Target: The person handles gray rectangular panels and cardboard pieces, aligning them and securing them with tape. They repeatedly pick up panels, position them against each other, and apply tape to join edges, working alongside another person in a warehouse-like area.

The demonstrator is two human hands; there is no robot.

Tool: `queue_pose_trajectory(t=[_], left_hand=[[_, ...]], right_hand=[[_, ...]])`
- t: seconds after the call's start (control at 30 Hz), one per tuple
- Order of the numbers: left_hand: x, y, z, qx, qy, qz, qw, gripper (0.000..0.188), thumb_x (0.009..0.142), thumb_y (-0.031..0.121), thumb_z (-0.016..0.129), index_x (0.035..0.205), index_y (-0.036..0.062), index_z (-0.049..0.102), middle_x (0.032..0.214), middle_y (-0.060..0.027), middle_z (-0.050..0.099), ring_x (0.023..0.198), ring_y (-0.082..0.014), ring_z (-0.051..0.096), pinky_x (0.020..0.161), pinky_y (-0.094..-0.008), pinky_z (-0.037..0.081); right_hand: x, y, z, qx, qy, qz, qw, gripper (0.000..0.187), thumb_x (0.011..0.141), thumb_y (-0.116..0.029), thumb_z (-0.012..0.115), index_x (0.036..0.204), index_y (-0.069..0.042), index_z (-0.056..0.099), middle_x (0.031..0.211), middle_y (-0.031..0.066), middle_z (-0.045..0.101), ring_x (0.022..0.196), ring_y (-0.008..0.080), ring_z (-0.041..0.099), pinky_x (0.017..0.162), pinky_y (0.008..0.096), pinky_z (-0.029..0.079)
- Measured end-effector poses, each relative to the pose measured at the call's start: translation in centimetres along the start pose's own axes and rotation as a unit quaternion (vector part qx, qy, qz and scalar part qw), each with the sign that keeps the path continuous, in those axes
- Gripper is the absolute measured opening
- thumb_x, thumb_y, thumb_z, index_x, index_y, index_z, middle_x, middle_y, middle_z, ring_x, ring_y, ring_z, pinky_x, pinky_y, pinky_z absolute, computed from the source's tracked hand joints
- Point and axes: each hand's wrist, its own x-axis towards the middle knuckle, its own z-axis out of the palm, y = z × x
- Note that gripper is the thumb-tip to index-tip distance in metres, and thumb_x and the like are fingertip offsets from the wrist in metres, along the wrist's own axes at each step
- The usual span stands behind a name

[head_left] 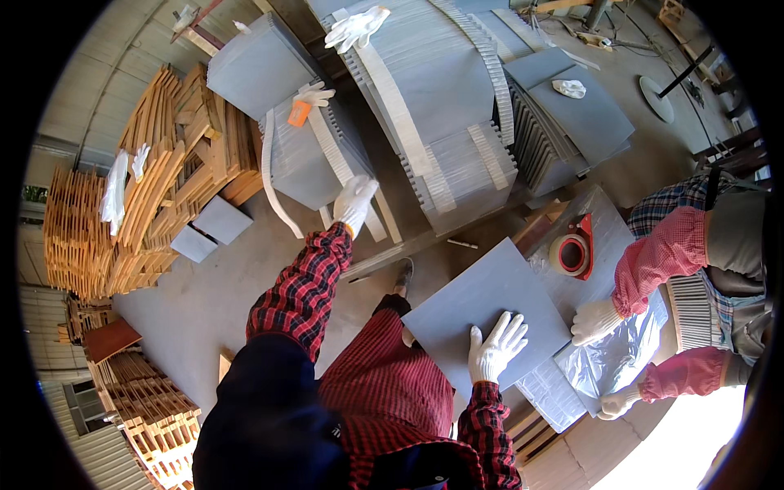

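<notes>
On the wrapping bench at lower right, a grey square tile (pixel 482 314) lies flat under the right hand (pixel 494 347), gloved fingers spread and pressing, gripping nothing. The left hand (pixel 355 202) rests open on a strapped tile stack (pixel 314 155). The tile looks stiff, heavy, smooth and chip-prone; opposite edges seem the safest hold.

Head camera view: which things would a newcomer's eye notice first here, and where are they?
In the lower middle, the gloved right hand lies flat on a grey square slab. The left hand reaches up to a stack of grey slabs strapped with white bands. At the right, a co-worker in pink sleeves handles clear plastic wrap beside a red tape dispenser.
</notes>
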Motion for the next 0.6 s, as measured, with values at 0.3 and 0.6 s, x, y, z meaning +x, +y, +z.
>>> queue_pose_trajectory(t=[0.3, 0.6], left_hand=[[27.8, 17.3, -5.1, 0.289, 0.126, 0.272, 0.909, 0.075, 0.09, 0.049, 0.068, 0.149, 0.0108, 0.042, 0.152, -0.0169, 0.04, 0.136, -0.0357, 0.045, 0.111, -0.0435, 0.038], [42.4, 17.4, -7.1, 0.28, -0.058, 0.224, 0.932, 0.061, 0.097, 0.041, 0.058, 0.14, -0.0011, 0.053, 0.134, -0.0184, 0.062, 0.123, -0.0305, 0.057, 0.105, -0.0377, 0.042]], right_hand=[[0.6, 0.2, -1.2, -0.01, -0.039, 0.046, 0.998, 0.083, 0.087, -0.048, 0.069, 0.15, -0.002, 0.038, 0.158, 0.028, 0.029, 0.147, 0.0496, 0.021, 0.118, 0.064, 0.016], [-0.3, 1.1, -0.5, 0.018, -0.003, 0.057, 0.998, 0.081, 0.092, -0.058, 0.059, 0.154, -0.012, 0.034, 0.162, 0.0191, 0.026, 0.152, 0.0408, 0.018, 0.122, 0.0596, 0.013]])
